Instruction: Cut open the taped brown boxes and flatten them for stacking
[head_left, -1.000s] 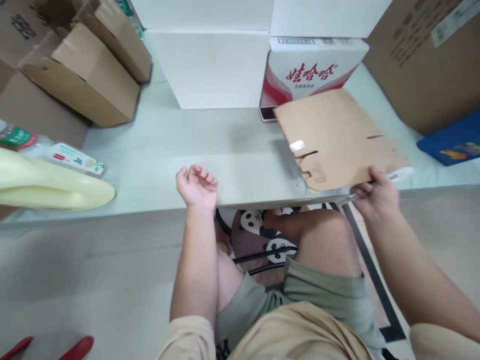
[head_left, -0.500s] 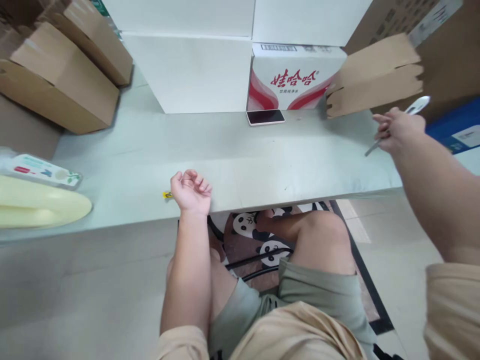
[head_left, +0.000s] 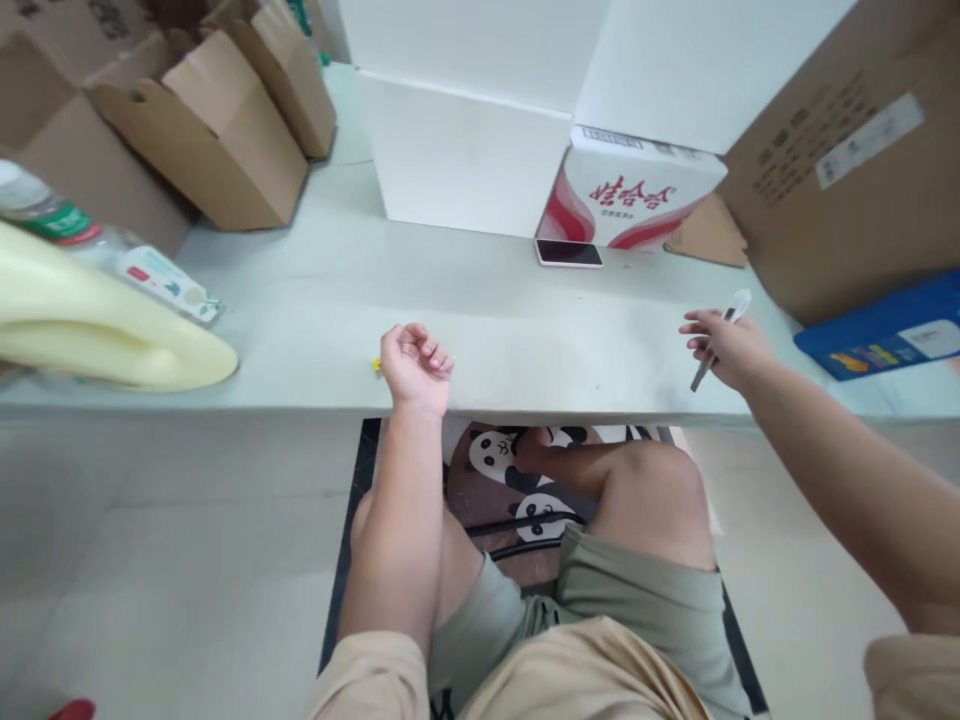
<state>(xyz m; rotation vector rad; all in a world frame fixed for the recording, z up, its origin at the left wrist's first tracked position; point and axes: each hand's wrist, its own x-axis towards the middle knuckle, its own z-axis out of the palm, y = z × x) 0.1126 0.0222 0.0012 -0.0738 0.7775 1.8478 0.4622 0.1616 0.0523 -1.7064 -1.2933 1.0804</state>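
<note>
My left hand (head_left: 417, 368) rests palm up near the front edge of the table (head_left: 495, 300). Its fingers are loosely curled and nothing shows in them. Beside it lies a tiny yellow piece (head_left: 377, 365), partly hidden by the hand. Over the right part of the table, my right hand (head_left: 731, 348) is closed around a slim utility knife (head_left: 738, 304). The knife's pale handle end points up and away, and its grey end points down toward the front edge. Fingers hide its middle.
A phone (head_left: 568, 253) lies before a white and red carton (head_left: 634, 190) and white boxes (head_left: 465, 160). Cardboard boxes (head_left: 247, 150), a plastic bottle (head_left: 169, 280) and a pale yellow object (head_left: 127, 320) stand left. A blue box (head_left: 885, 325) and large carton (head_left: 840, 150) stand right.
My right hand has moved left, away from the cardboard flap at the right, still with the knife. That flap now lies lower beside the carton. The view has shifted; my left hand stays by the yellow piece.
</note>
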